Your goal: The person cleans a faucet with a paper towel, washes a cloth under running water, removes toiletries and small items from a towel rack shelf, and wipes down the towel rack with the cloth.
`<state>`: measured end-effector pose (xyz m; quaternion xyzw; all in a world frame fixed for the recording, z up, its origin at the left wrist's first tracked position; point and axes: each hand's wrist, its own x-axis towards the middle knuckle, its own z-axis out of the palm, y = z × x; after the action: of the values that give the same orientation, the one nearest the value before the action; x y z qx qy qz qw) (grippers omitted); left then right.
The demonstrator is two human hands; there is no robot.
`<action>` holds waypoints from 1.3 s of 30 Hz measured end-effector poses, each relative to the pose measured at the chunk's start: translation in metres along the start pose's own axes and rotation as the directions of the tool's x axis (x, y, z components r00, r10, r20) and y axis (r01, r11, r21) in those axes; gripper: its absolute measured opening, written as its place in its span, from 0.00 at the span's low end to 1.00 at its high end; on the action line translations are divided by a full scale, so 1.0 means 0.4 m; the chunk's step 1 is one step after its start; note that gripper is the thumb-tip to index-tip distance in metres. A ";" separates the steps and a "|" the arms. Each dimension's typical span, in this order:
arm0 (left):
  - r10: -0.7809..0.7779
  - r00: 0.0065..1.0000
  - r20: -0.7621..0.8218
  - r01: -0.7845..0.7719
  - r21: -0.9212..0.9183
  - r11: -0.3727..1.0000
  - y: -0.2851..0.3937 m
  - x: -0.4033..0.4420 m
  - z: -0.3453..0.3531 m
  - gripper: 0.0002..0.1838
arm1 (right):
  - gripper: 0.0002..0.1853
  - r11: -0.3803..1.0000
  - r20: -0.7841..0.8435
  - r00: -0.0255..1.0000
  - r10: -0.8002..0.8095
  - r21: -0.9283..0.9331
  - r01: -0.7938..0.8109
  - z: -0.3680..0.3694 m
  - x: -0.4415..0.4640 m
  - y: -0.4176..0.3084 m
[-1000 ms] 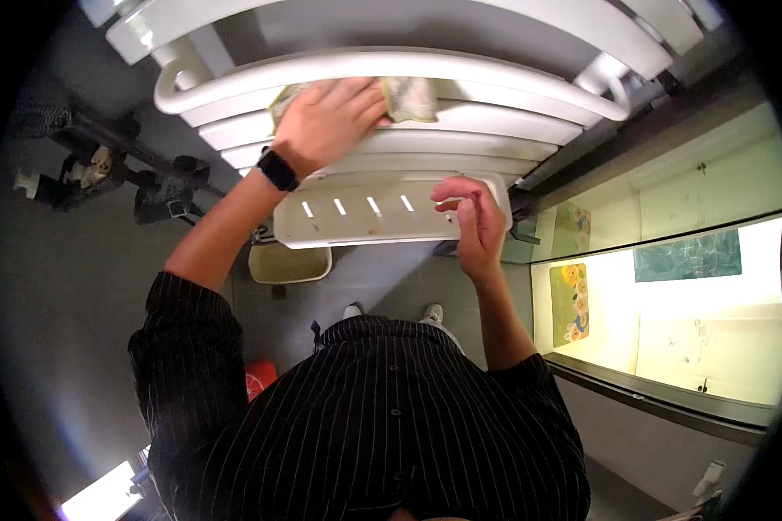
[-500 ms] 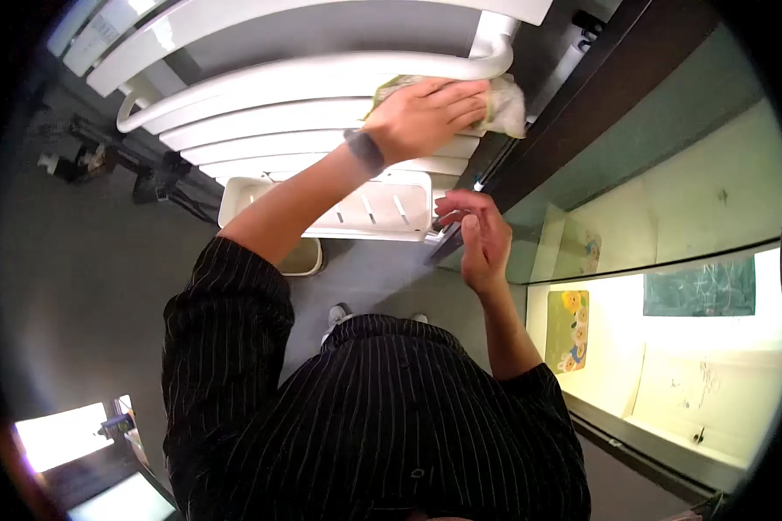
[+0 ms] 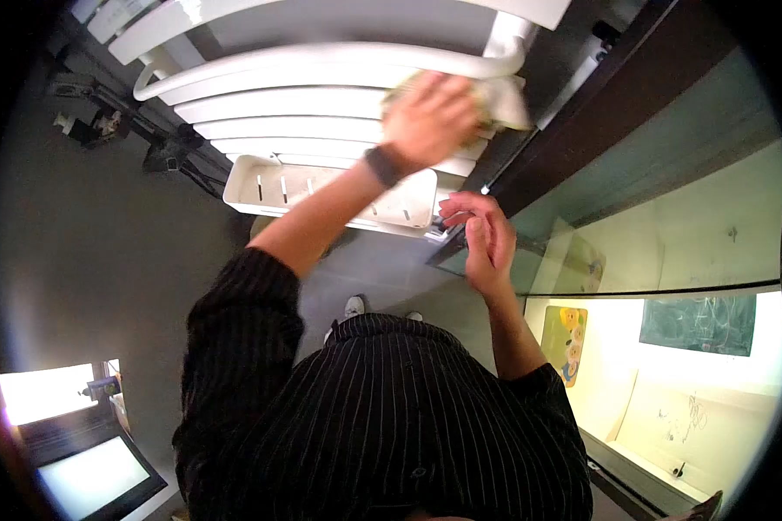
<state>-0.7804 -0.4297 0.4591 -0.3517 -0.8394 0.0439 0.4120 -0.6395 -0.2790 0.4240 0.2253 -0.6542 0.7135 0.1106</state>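
Note:
My left hand [image 3: 434,122], with a dark band at its wrist, presses a white-and-green cloth [image 3: 506,102] against the right side of a white slatted rack [image 3: 278,101]. Motion blurs its fingers, and they cover much of the cloth. Below the slats hangs a white slotted basket [image 3: 250,207], partly hidden by my left forearm. My right hand [image 3: 488,243] is raised just right of the basket, with loosely bent fingers, the thumb apart and nothing held.
A dark frame [image 3: 586,113] and glass panel [image 3: 660,204] stand close on the right. Beyond the glass are a patterned mat [image 3: 565,343] and a green board [image 3: 697,326]. Black equipment [image 3: 161,152] stands at left, and a lit screen [image 3: 94,476] is at lower left.
The view has shifted slightly. My left hand has slid a little downward and right with the cloth along the slats. My right hand stays nearly in place.

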 end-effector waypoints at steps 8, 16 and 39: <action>-0.232 0.972 0.048 0.227 0.090 0.970 -0.166 -0.187 -0.026 0.13 | 0.19 0.995 0.052 0.996 -0.073 -0.066 0.077 -0.008 0.031 0.012; -0.184 0.981 -0.063 0.180 -0.052 0.982 0.037 -0.023 0.043 0.13 | 0.20 0.993 -0.018 0.999 -0.039 -0.111 0.037 -0.031 0.015 0.000; -0.110 0.960 0.259 0.032 0.286 0.958 -0.767 -0.699 -0.127 0.20 | 0.18 0.980 0.155 0.982 -0.107 -0.152 0.131 0.336 0.163 0.055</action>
<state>-0.7983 -0.8455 0.4192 -0.2501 -0.8855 0.1946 0.3397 -0.6826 -0.4227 0.4405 0.3058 -0.7016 0.6317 0.1229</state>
